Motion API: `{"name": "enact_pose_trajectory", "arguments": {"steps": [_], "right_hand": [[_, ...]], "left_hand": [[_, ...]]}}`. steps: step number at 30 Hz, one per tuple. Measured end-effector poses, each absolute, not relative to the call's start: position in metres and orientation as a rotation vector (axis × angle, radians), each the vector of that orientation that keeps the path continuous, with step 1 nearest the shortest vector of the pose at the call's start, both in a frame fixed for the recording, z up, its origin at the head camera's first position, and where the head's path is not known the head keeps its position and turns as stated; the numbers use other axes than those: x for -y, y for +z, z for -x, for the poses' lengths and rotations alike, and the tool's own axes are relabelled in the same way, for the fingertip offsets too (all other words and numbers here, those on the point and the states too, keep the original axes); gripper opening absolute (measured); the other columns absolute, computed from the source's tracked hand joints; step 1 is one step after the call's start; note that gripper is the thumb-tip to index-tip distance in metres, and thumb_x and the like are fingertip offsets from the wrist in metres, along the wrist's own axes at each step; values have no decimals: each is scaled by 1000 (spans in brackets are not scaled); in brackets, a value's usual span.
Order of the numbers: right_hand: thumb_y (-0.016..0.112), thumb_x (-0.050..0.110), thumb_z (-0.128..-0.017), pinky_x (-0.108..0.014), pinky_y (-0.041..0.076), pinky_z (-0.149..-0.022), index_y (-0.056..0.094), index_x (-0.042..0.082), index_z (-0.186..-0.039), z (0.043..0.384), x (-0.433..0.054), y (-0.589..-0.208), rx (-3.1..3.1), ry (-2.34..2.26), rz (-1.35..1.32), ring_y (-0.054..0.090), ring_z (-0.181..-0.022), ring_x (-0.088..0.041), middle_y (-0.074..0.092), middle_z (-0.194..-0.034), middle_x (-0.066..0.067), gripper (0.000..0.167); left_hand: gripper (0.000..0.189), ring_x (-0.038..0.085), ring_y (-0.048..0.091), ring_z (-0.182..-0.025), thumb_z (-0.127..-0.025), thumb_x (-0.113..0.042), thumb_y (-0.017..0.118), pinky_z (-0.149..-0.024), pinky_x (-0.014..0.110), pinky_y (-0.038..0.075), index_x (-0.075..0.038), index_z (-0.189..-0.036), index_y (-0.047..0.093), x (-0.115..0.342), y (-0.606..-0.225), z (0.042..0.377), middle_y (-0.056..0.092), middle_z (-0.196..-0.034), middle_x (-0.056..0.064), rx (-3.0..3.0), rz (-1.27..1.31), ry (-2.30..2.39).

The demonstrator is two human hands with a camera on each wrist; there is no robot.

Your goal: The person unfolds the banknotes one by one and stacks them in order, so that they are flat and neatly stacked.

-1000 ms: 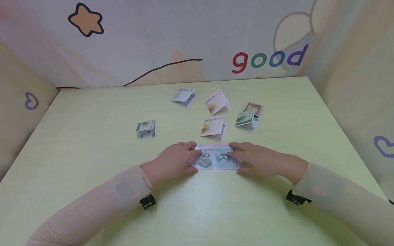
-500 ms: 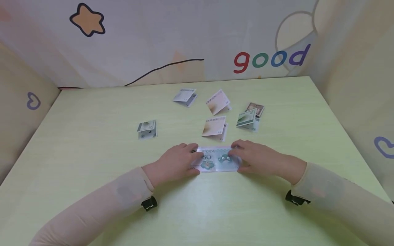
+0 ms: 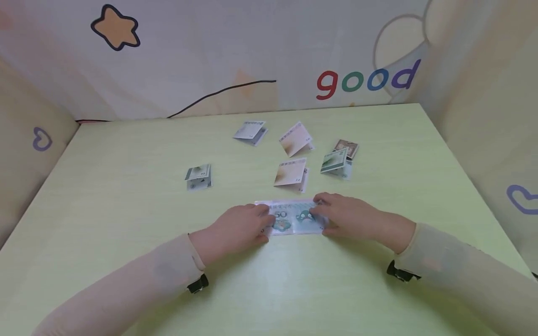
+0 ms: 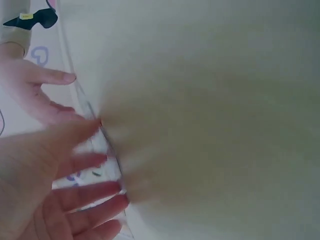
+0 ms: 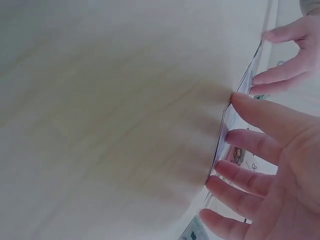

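A pale blue-green play banknote [image 3: 296, 218], marked 50 and printed with a cartoon figure, lies flat before the person, its long side facing them. My left hand [image 3: 235, 227] touches its left end with extended fingers, the thumb low by the near edge; the far left corner shows. At the other end my right hand [image 3: 357, 216] holds the note between the thumb at the near edge and the fingers on top and at the far edge. Seen from the right wrist, the edge of the banknote [image 5: 223, 130] runs along the fingertips. Whether several notes are stacked cannot be told.
Several folded banknotes stand tented beyond the hands: two pinkish ones [image 3: 291, 172], a greyish one [image 3: 251, 130], a green one [image 3: 335, 161] beside a brown note [image 3: 348, 147]. Another green note [image 3: 199, 173] is further left. Printed cloth walls [image 3: 189, 56] border the pale green table [image 3: 294, 289].
My left hand has slid slightly toward the person, uncovering the far left corner of the banknote. The banknote has shifted a little nearer. My right hand stays at its end.
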State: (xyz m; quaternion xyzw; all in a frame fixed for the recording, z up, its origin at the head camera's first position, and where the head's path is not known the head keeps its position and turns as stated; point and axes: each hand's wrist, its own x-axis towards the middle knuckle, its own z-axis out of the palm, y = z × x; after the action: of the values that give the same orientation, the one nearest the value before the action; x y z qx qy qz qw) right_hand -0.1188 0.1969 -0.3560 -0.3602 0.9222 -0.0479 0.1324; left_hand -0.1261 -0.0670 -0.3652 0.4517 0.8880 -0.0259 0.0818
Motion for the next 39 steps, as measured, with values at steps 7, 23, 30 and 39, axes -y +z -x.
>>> {"name": "enact_pose_trajectory", "arguments": {"steps": [7, 23, 30, 39], "right_hand": [[69, 25, -85, -49, 39, -98, 50, 4, -133, 112, -196, -352, -2606, -54, 1043, 37, -128, -37, 38, -141, -21, 56], [60, 34, -90, -51, 38, -98, 37, 7, -143, 100, -202, -349, -2478, -75, 1119, 25, -135, -38, 25, -149, -20, 63], [59, 36, -91, -51, 39, -96, 36, 7, -143, 100, -203, -351, -2475, -80, 1121, 25, -135, -38, 24, -150, -19, 64], [59, 36, -91, -51, 39, -97, 36, 7, -143, 99, -202, -352, -2485, -59, 1145, 26, -134, -38, 25, -149, -19, 64]], "left_hand": [[63, 28, 50, -118, -86, -53, 59, -95, 39, 43, -17, -136, 50, 73, -362, 124, 45, -136, 15, -2558, -1410, -98], [64, 25, 22, -138, -92, -51, 48, -103, 41, 35, -21, -146, 33, 91, -365, 124, 19, -153, 11, -2455, -1345, -63], [59, 22, 21, -139, -94, -48, 48, -105, 43, 32, -18, -144, 37, 101, -363, 129, 23, -152, 8, -2424, -1387, -60], [55, 23, 26, -137, -94, -47, 47, -106, 47, 29, -19, -141, 42, 107, -365, 128, 29, -150, 4, -2447, -1362, -104]]}}
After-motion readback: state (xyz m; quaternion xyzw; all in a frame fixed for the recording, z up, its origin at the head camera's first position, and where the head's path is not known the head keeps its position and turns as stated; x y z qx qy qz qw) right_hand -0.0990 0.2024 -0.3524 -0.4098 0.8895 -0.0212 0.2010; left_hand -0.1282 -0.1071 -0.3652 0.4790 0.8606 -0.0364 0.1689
